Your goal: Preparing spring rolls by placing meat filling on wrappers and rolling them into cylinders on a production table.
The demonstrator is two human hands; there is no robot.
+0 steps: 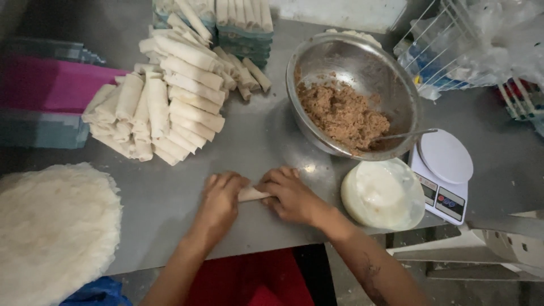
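Both my hands press down on one pale spring roll [253, 194] that lies on the steel table [260, 136] near its front edge. My left hand [220, 201] covers the roll's left end and my right hand [292, 195] covers its right end, so only a short middle part shows. Fingers of both hands curl over the wrapper. A metal bowl [362, 62] with brown minced filling [343, 116] and a spoon [405, 135] stands just beyond my right hand.
A heap of finished rolls [164, 107] lies at the back left, with stacked trays of rolls [238, 22] behind. A round stack of wrappers [54, 226] sits front left. A white bowl of paste [382, 194] and a kitchen scale [445, 173] stand at right.
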